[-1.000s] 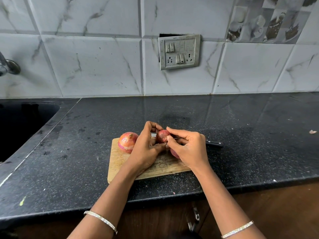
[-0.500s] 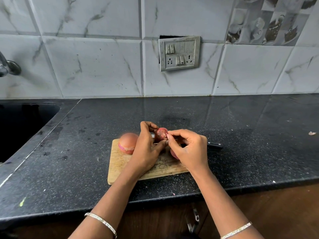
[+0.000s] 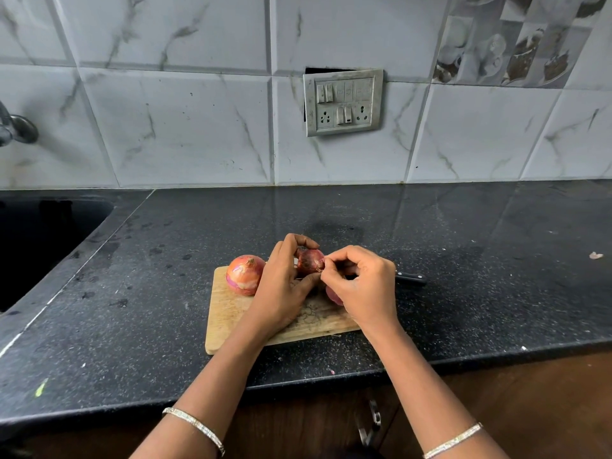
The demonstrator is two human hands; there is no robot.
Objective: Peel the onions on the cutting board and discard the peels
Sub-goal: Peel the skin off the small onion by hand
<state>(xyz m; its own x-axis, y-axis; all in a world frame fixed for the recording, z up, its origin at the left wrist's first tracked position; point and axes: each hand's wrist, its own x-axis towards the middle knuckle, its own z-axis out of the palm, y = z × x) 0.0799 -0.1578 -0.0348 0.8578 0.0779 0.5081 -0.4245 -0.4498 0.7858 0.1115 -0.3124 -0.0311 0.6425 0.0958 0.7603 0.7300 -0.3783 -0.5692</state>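
A wooden cutting board lies on the black counter. My left hand grips a dark red onion just above the board's far edge. My right hand pinches the skin at that onion's right side with thumb and forefinger. A second, paler onion with loose skin sits on the board's far left corner. Part of a third reddish onion shows under my right hand. A black knife handle sticks out to the right behind my right hand; its blade is mostly hidden.
The black sink is sunk into the counter at the far left, with a tap above it. A small scrap of peel lies on the counter at the far right. A switch plate is on the tiled wall.
My left hand has turned the dark onion slightly, and my right fingertips have shifted up along its skin. The pale onion has not moved.
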